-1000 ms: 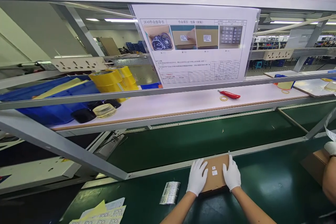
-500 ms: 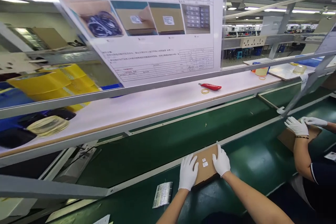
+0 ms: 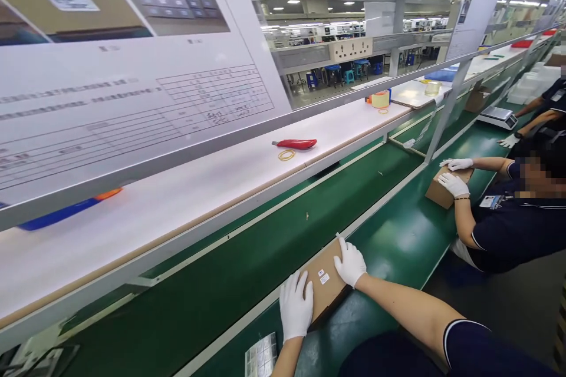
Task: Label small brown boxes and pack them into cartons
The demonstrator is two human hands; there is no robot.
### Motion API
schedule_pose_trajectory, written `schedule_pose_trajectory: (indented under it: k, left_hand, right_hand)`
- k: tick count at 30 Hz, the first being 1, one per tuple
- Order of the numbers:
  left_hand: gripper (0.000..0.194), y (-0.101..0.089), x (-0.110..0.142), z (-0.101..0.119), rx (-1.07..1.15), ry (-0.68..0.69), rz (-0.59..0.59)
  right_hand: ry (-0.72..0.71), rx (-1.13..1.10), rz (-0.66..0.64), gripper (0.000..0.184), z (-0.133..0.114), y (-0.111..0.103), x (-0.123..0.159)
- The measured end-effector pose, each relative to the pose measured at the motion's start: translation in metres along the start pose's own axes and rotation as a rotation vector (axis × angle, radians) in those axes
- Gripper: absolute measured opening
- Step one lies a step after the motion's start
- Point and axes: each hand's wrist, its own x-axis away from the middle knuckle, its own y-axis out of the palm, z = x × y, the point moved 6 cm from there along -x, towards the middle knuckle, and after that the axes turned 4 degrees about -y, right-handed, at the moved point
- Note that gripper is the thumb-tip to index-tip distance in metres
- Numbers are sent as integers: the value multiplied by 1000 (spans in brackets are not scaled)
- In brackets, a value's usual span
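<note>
A flat brown cardboard box [image 3: 326, 256] lies on the green work surface against the metal rail, with two small white labels [image 3: 324, 278] on its top. My left hand [image 3: 296, 306], in a white glove, grips the box's left end, fingers over the top. At the opposite end my gloved right hand [image 3: 351, 263] holds the box's right edge; its thumb rests on the top face. A sheet of labels [image 3: 260, 357] lies beside my left wrist, partly cut off by the frame's lower edge.
Beyond the rail runs a green belt [image 3: 265, 271], with a white shelf [image 3: 198, 188] above it holding a red utility knife [image 3: 295, 144] and rubber bands [image 3: 286, 155]. A printed instruction sheet [image 3: 132, 82] hangs upper left. To the right, a co-worker's gloved hands [image 3: 454, 184] hold another box [image 3: 440, 193].
My view has swung to the right, bringing the co-worker, a scale and more of the line into sight. Both my hands stay on the box, which keeps about the same place.
</note>
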Motion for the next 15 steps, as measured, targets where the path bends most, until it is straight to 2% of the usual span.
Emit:
schedule_pose_trajectory:
  k: [6, 15]
  left_hand:
    - [46, 5, 1, -4, 40, -32, -4]
    - [47, 6, 2, -4, 15, -5, -14]
  right_hand:
    - [1, 4, 4, 84, 0, -3, 1]
    - [10, -24, 3, 84, 1, -2, 1]
